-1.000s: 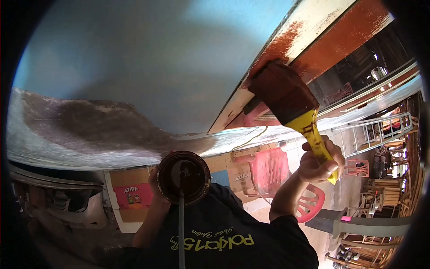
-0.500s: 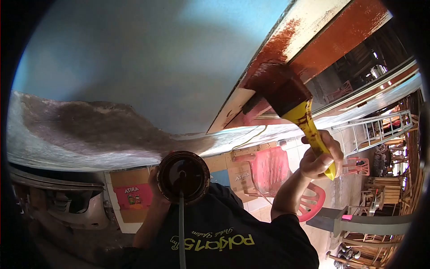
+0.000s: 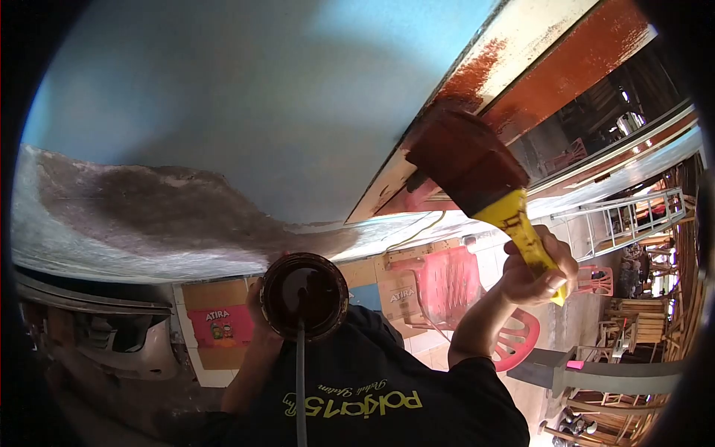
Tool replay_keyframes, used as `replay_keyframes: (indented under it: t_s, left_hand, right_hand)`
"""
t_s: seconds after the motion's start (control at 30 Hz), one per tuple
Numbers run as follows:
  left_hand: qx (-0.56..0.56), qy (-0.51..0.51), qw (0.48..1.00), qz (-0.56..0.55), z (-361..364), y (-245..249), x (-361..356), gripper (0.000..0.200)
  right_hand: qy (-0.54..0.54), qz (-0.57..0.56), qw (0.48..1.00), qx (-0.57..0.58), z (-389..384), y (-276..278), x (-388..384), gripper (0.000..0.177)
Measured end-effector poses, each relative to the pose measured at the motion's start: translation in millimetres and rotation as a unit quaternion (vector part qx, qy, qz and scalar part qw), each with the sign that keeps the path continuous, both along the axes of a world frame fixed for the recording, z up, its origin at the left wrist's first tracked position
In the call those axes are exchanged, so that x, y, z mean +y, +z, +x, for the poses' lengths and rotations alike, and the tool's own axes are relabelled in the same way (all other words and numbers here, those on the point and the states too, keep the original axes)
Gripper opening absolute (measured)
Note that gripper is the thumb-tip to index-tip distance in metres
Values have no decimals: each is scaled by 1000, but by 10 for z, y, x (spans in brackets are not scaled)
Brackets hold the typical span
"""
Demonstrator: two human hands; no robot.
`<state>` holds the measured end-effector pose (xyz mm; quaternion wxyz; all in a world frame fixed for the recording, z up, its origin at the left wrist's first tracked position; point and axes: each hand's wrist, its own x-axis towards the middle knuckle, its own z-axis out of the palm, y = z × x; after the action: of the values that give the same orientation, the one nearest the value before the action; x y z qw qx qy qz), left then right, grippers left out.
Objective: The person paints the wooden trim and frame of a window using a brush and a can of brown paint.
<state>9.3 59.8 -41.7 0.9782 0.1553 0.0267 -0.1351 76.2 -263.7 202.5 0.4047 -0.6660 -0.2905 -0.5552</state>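
My right hand is closed around the yellow handle of a wide paintbrush. Its bristles are coated in dark red-brown paint and overlap the wooden window frame in this view. That frame is partly red-brown and partly pale, with a streaky patch just beyond the bristle tips. My left hand grips the side of a round paint can, its fingers mostly hidden behind it. Dark, shiny paint shows inside the can. A thin grey cord-like strip runs from over the can's mouth down across my black shirt.
The blue wall fills the upper left, with a rough grey patch low on it. Behind me stand pink plastic chairs, flattened cardboard and a metal ladder. A car's bumper shows at lower left.
The brush has shifted slightly right and down, its bristles pulling back from the upper stretch of the frame. My left hand and the can stay nearly in place.
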Motion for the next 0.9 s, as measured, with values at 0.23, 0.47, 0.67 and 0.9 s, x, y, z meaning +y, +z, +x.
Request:
replay_keyframes:
  t_s: [0.23, 0.47, 0.67, 0.9]
  left_hand:
    - [-33, -24, 998, -40, 25, -166, 42, 68]
    - [-34, -19, 999, 6, -19, -334, 78, 69]
    - [-21, 3, 1000, -12, 21, 135, -13, 69]
    - [-11, -3, 1000, 26, -6, -538, 97, 68]
  right_hand:
    - [-3, -25, 1000, 12, 4, -16, -66, 39]
    - [-138, -114, 984, -21, -14, 6, -146, 37]
    - [-173, -87, 981, -17, -48, 65, -86, 38]
    - [-107, -58, 992, -23, -127, 88, -122, 34]
